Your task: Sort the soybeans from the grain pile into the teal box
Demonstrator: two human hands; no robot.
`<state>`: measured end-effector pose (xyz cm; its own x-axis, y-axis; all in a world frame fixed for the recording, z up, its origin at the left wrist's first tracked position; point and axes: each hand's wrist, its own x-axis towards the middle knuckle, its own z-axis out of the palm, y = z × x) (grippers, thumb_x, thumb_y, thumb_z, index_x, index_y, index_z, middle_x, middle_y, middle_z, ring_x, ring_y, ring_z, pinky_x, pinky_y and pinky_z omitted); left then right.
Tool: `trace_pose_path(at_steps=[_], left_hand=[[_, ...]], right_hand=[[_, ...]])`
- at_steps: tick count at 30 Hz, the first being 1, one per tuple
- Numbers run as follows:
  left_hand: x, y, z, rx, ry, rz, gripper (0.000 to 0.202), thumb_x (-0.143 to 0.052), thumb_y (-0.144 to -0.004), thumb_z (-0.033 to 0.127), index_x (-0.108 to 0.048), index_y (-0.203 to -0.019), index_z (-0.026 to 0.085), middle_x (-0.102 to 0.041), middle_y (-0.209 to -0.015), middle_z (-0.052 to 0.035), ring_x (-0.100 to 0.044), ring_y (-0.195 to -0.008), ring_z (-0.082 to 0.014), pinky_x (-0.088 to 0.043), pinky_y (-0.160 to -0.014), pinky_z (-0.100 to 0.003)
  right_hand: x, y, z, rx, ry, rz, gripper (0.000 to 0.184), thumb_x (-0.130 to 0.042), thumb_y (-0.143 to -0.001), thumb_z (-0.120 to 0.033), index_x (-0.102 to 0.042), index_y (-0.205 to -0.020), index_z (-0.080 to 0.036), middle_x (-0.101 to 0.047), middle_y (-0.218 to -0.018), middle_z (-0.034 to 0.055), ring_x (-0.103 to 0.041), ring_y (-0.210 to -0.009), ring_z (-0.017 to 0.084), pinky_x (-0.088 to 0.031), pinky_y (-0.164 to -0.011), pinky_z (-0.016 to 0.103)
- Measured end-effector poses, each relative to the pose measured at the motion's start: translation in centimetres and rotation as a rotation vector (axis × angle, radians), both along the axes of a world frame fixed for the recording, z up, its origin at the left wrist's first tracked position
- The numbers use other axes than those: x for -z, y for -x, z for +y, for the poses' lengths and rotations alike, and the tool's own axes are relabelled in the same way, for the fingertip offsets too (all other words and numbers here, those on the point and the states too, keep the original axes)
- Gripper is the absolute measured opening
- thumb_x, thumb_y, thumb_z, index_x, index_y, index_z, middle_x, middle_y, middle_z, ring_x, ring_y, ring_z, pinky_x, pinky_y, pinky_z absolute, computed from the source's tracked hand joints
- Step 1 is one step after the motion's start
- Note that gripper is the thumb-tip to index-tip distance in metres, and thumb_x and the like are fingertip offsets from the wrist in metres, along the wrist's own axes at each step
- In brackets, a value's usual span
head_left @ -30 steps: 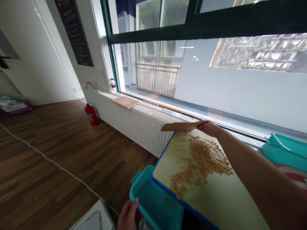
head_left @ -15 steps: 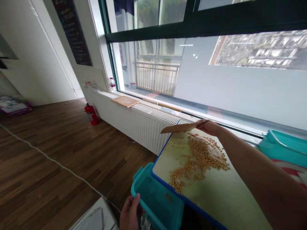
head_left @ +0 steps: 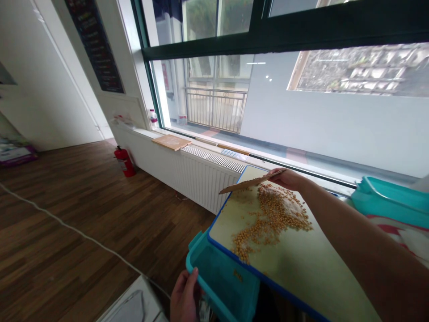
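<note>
At the far edge of the bench (head_left: pixel 311 273), seen from the head camera, the right hand (head_left: pixel 288 179) has its grip closed on a thin cardboard piece (head_left: pixel 250 184). The cardboard stands on its long edge, tilted, just behind a spread of yellow beans (head_left: pixel 273 214) mixed with a white powdery patch. The beans lie on the pale green top, trailing from the cardboard toward the blue-rimmed near-left corner. The right forearm reaches across the bench from the lower right.

Below that corner, the left hand (head_left: pixel 185 297) holds a teal tub (head_left: pixel 219 279) by its rim. The thumb lies over the edge and the other fingers are hidden beneath, so the grip reads as closed on the tub. The tub sits under the bench edge, open side up, with a few beans (head_left: pixel 237 276) in it.

Beyond the bench, a white radiator (head_left: pixel 201 172) runs under the window, and a red fire extinguisher (head_left: pixel 123 161) stands on the wooden floor (head_left: pixel 83 223). Another teal bin (head_left: pixel 390 199) sits at the right edge.
</note>
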<state>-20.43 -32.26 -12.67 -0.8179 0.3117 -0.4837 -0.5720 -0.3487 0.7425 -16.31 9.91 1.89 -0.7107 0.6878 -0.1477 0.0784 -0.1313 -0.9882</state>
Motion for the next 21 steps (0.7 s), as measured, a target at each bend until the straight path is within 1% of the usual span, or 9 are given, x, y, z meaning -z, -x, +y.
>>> trace_pose_path(at_steps=[3, 6, 10, 14, 17, 21], left_hand=[[0.0, -0.1, 0.0, 0.026, 0.004, 0.004, 0.03, -0.075, -0.058, 0.037, -0.054, -0.064, 0.017, -0.052, -0.054, 0.0041, -0.049, -0.05, -0.0107, -0.039, -0.048, -0.022], [0.2, 0.2, -0.1, 0.057, 0.004, 0.029, 0.031, -0.075, -0.059, 0.039, -0.054, -0.061, 0.017, -0.051, -0.054, 0.0038, -0.047, -0.049, -0.0102, -0.037, -0.048, -0.022], [0.0, 0.3, -0.2, 0.047, 0.001, 0.038, 0.029, -0.074, -0.06, 0.038, -0.054, -0.061, 0.017, -0.051, -0.054, 0.0041, -0.042, -0.047, -0.0086, -0.036, -0.047, -0.021], [-0.1, 0.1, -0.3, 0.041, 0.008, 0.047, 0.029, -0.074, -0.06, 0.037, -0.054, -0.062, 0.017, -0.049, -0.054, 0.0046, -0.043, -0.048, -0.009, -0.036, -0.047, -0.021], [0.2, 0.2, -0.5, 0.047, 0.009, 0.051, 0.029, -0.074, -0.06, 0.038, -0.054, -0.062, 0.017, -0.048, -0.054, 0.0051, -0.042, -0.048, -0.0086, -0.035, -0.047, -0.021], [0.5, 0.8, -0.9, 0.05, 0.037, 0.055, 0.033, -0.076, -0.055, 0.041, -0.056, -0.063, 0.016, -0.047, -0.052, 0.005, -0.045, -0.049, -0.0099, -0.038, -0.048, -0.022]], right_hand=[[0.1, -0.5, 0.0, -0.066, -0.032, 0.001, 0.021, -0.06, -0.055, 0.003, -0.058, -0.053, -0.018, -0.064, -0.064, -0.0021, -0.061, -0.069, 0.012, -0.052, -0.068, 0.026], [0.5, -1.0, 0.2, -0.137, -0.039, -0.015, 0.019, -0.064, -0.054, -0.001, -0.061, -0.053, -0.02, -0.066, -0.067, -0.0006, -0.063, -0.076, 0.014, -0.051, -0.076, 0.026], [1.2, -1.6, 0.6, -0.216, -0.055, -0.016, 0.016, -0.066, -0.057, -0.007, -0.063, -0.057, -0.022, -0.069, -0.075, -0.0005, -0.064, -0.084, 0.016, -0.049, -0.085, 0.029], [1.6, -2.1, 0.5, -0.242, -0.043, -0.01, 0.011, -0.066, -0.06, -0.011, -0.064, -0.059, -0.022, -0.07, -0.079, 0.0015, -0.064, -0.086, 0.017, -0.049, -0.086, 0.03], [1.5, -2.4, -0.2, -0.264, -0.018, 0.002, 0.008, -0.068, -0.06, -0.013, -0.064, -0.06, -0.021, -0.071, -0.08, 0.0031, -0.065, -0.086, 0.017, -0.048, -0.088, 0.031], [1.2, -2.7, -1.2, -0.296, -0.018, 0.01, 0.006, -0.071, -0.059, -0.018, -0.065, -0.061, -0.019, -0.071, -0.082, 0.0052, -0.065, -0.087, 0.019, -0.047, -0.089, 0.034]])
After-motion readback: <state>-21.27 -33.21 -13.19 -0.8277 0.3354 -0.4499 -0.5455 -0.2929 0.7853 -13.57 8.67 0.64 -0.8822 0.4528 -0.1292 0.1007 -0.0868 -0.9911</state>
